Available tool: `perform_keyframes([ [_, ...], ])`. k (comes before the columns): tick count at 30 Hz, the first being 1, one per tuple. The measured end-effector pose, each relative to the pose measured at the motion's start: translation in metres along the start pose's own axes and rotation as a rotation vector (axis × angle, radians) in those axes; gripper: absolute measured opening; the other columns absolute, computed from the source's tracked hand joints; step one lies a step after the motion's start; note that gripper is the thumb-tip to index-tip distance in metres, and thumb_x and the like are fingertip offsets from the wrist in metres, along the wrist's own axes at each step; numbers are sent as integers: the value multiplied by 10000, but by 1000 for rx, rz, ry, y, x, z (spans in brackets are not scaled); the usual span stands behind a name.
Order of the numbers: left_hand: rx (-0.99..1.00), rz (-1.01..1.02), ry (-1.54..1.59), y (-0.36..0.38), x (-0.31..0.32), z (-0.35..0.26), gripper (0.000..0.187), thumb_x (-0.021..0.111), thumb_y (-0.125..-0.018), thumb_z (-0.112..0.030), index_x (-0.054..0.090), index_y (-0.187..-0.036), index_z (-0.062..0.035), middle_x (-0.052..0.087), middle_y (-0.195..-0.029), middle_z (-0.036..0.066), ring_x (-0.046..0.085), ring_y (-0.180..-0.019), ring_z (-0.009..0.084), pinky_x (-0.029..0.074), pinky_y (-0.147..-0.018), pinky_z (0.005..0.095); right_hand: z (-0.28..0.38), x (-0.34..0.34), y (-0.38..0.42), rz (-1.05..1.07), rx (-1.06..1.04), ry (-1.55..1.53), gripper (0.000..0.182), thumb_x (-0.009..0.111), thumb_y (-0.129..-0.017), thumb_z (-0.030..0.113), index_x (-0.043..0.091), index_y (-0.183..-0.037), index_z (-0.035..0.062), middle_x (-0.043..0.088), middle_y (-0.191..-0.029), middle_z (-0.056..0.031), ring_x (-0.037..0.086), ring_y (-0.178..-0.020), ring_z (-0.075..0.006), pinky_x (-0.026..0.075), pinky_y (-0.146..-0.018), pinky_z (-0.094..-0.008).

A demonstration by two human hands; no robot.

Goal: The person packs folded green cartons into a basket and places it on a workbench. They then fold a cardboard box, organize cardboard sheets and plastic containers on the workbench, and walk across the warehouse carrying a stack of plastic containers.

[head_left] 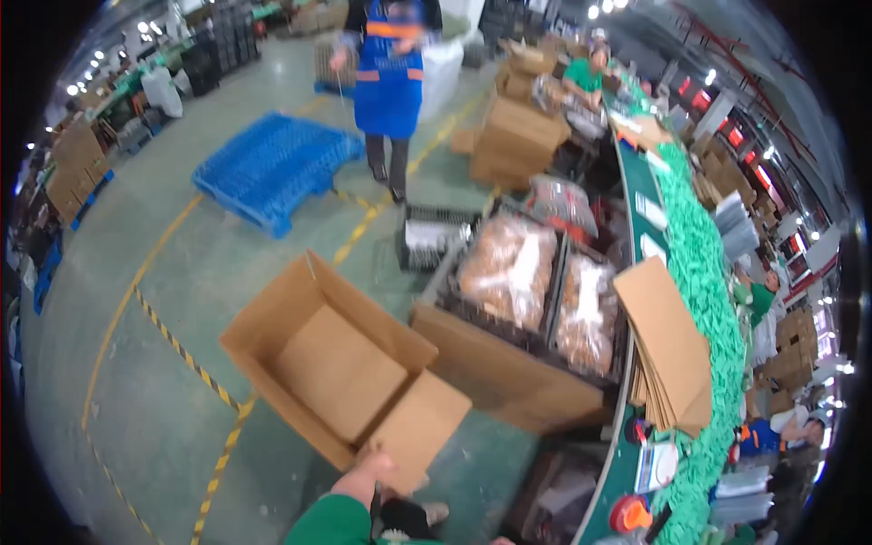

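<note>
My left hand (374, 467), at the end of a green sleeve, grips the near edge of an open cardboard box (341, 372) beside its folded-out flap. The box is tilted with its opening toward me, and its inside looks bare. At the bottom edge, a small patch of skin (501, 541) seems to be my right hand; its fingers are hidden. To the right of the box, black crates hold clear plastic bags of brown items (507, 268), whose kind I cannot make out. Flat cardboard sheets (668, 336) lie stacked on the green-topped bench.
A long heap of green strips (695, 245) runs along the bench. An orange tape roll (630, 514) lies near its front. A blue pallet (272, 163) rests on the floor at the upper left. A person in a blue apron (389, 82) stands beyond; others are along the bench.
</note>
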State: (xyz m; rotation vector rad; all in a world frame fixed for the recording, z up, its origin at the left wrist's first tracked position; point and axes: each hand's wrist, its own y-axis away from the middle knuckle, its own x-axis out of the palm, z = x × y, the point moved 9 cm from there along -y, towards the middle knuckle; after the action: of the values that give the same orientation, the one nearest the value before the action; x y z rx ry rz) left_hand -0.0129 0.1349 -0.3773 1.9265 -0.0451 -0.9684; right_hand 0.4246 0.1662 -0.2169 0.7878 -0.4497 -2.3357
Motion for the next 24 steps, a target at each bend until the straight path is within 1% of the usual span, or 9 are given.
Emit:
perform_keyframes([
  [3, -43, -57, 125, 16, -21, -16, 961, 680, -622, -440, 180, -1355, -71, 178, -1404, 132, 242, -1246, 341, 226, -1009, 502, 58, 3, 21, 9, 527, -267, 94, 520, -755, 120, 601, -776, 79, 585, -685, -99, 515, -604, -182, 441, -587, -331],
  [6, -165, -246, 211, 26, -56, -5, 890, 672, -633, -397, 223, -1331, -74, 221, -1377, 128, 288, -1206, 335, 247, -980, 553, -145, 63, 33, 242, 819, -879, 167, 540, -745, 229, 585, -782, 72, 571, -669, -89, 502, -555, -198, 436, -535, -338],
  [7, -203, -298, 222, 29, -72, 1, 880, 673, -628, -390, 232, -1322, -76, 224, -1369, 126, 293, -1198, 333, 256, -976, 550, -134, 59, 39, 299, 887, -868, 246, 503, -750, 291, 559, -749, 51, 558, -673, -82, 508, -579, -219, 432, -527, -320],
  [9, -271, -318, 250, 16, -76, 27, 885, 694, -598, -412, 266, -1298, -80, 267, -1352, 133, 320, -1198, 331, 280, -986, 503, -70, 28, 34, 77, 488, -692, 245, 490, -762, 270, 548, -792, 34, 556, -695, -96, 517, -606, -223, 445, -552, -304],
  [10, -258, -195, 298, 4, -65, 27, 882, 700, -594, -406, 277, -1293, -72, 296, -1334, 135, 337, -1191, 330, 295, -981, 483, -22, 17, 29, -28, 286, -601, 246, 483, -767, 260, 542, -813, 25, 555, -706, -103, 521, -620, -225, 452, -564, -296],
  [11, -240, -75, 344, -6, -56, 25, 879, 706, -591, -401, 289, -1287, -64, 326, -1317, 137, 353, -1184, 329, 309, -976, 462, -9, 12, 24, -9, 369, 74, 247, 469, -780, 196, 517, -934, 9, 567, -808, -138, 546, -694, -229, 477, -661, -307],
  [12, -222, 46, 387, -12, -45, 23, 876, 711, -587, -395, 300, -1282, -56, 355, -1300, 140, 370, -1177, 328, 323, -971, 441, -11, 10, 20, 6, 408, 198, 237, 473, -781, 190, 527, -927, 12, 571, -796, -139, 548, -688, -233, 475, -654, -311],
  [19, -283, -79, 325, -36, -26, 25, 888, 723, -571, -413, 300, -1271, -68, 372, -1285, 133, 393, -1163, 305, 322, -964, 459, -38, 17, 13, 76, 473, 32, 179, 497, -789, 154, 597, -873, 33, 597, -713, -145, 566, -650, -264, 460, -605, -339],
  [24, 6, -614, 208, 18, -73, -39, 702, 688, -613, -212, 368, -1223, -72, 367, -1247, 129, 395, -1085, 292, 356, -895, 419, -124, 21, 15, 65, 327, 257, 162, 526, -794, 151, 632, -870, 55, 623, -715, -149, 583, -674, -283, 457, -605, -353],
])
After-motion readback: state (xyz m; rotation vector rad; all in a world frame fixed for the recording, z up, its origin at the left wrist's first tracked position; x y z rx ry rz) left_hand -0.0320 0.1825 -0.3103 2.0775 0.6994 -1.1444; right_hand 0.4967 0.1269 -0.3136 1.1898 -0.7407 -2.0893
